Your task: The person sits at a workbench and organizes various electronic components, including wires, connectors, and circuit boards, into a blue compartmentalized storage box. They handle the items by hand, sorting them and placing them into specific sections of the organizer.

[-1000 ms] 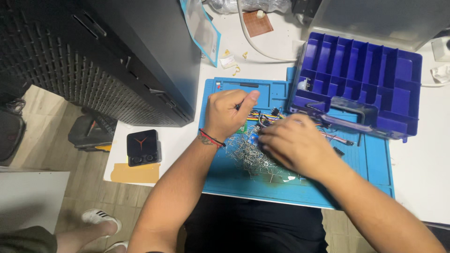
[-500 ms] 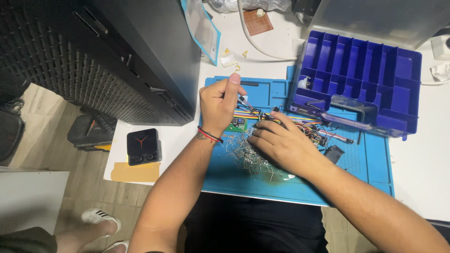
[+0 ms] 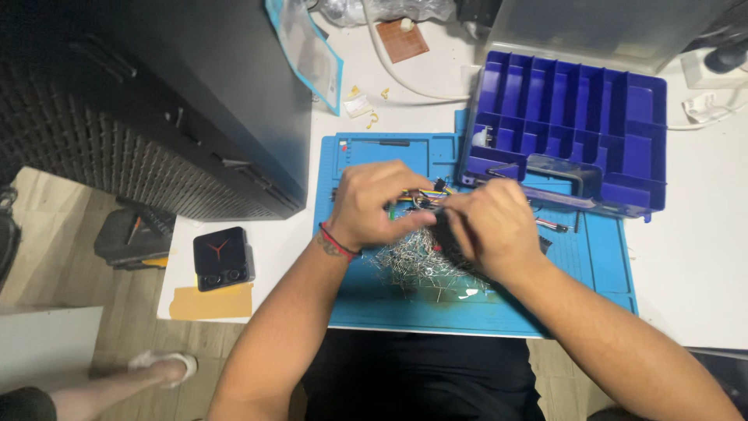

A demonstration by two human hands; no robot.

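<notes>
My left hand and my right hand meet over a blue work mat, both closed around a tangle of coloured jumper wires. A pile of thin metal component leads lies on the mat just below the hands. The right hand also seems to press on a dark part, mostly hidden under its fingers. A red and black band circles my left wrist. A small green circuit board seen earlier is hidden under the left hand.
A blue compartment organiser box stands open at the mat's back right, its clear lid raised. A large black case fills the left. A small black square device lies on the white table, near a tan patch.
My left hand came down from its raised position and closed over the wires. My right hand lifted off the pile and drew in to meet it. The view shifted slightly.
</notes>
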